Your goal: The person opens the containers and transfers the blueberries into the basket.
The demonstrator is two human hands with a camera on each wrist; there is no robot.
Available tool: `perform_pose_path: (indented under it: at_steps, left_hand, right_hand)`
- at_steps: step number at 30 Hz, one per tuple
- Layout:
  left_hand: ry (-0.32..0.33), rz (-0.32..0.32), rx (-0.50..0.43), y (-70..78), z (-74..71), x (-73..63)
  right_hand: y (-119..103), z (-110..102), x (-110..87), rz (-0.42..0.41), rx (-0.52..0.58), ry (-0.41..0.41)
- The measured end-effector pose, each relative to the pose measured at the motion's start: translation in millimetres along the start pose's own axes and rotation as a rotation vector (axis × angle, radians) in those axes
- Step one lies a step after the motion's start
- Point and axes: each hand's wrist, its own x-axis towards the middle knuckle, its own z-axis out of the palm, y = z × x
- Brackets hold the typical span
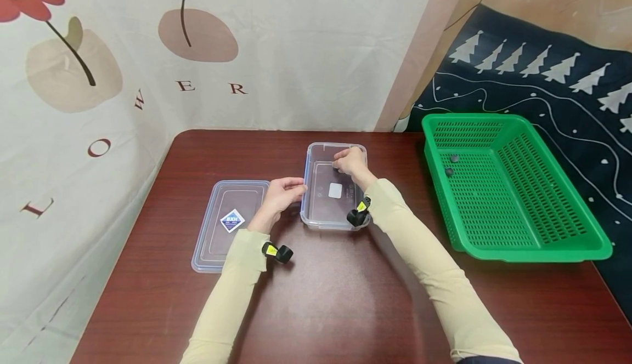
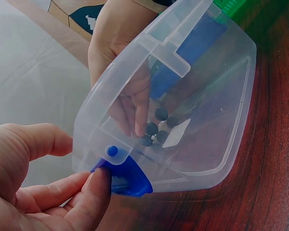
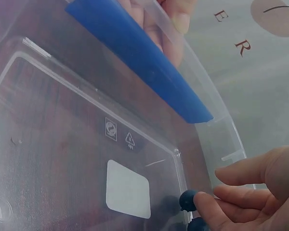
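Observation:
A clear plastic food box (image 1: 321,213) with blue side latches stands uncovered on the table. My left hand (image 1: 282,195) is at its left side, pinching a blue latch (image 2: 127,180) between thumb and finger. Inside the box, at the far end, is my right hand (image 1: 351,162), its fingertips touching a dark blueberry (image 3: 188,200) on the floor of the box. The right thumb stands apart from the berry. Another blueberry (image 3: 198,224) lies right beside it, partly cut off by the right wrist view's edge. A white square label (image 1: 335,190) shows on the box floor.
The box's clear lid (image 1: 209,254), with a blue and white sticker, lies flat at left, partly behind my left wrist. To the right stands a green slotted basket (image 1: 523,254) holding two small dark round berries (image 1: 455,158). A printed curtain (image 1: 306,51) hangs behind the table.

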Motion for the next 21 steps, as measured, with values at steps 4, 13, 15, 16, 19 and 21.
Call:
perform_pose_path:
  at_steps: [4, 13, 15, 16, 19, 21]
  left_hand:
    - [0.0, -0.002, -0.004, 1.1, 0.1, -0.5]
    - [0.004, -0.003, -0.013, 2.0, -0.7, -1.2]
    - [0.004, -0.004, -0.015, 1.7, -0.9, -1.0]
    - [0.005, -0.004, -0.016, 1.6, -1.0, -0.9]
    - [0.003, -0.003, -0.012, 1.2, -1.1, -0.4]
    - [0.004, -0.008, -0.01, 1.1, -0.7, -0.1]
  right_hand:
    - [0.8, 0.3, 2.3, 0.003, -0.016, 0.005]
    - [6.3, 2.9, 8.1, 0.005, -0.077, -0.009]
    - [7.4, 3.8, 8.6, 0.01, -0.081, -0.015]
    - [8.0, 4.3, 8.9, 0.01, -0.087, -0.019]
    - [9.3, 5.8, 9.5, 0.006, -0.097, -0.026]
    - [10.1, 6.8, 10.2, -0.001, -0.102, -0.029]
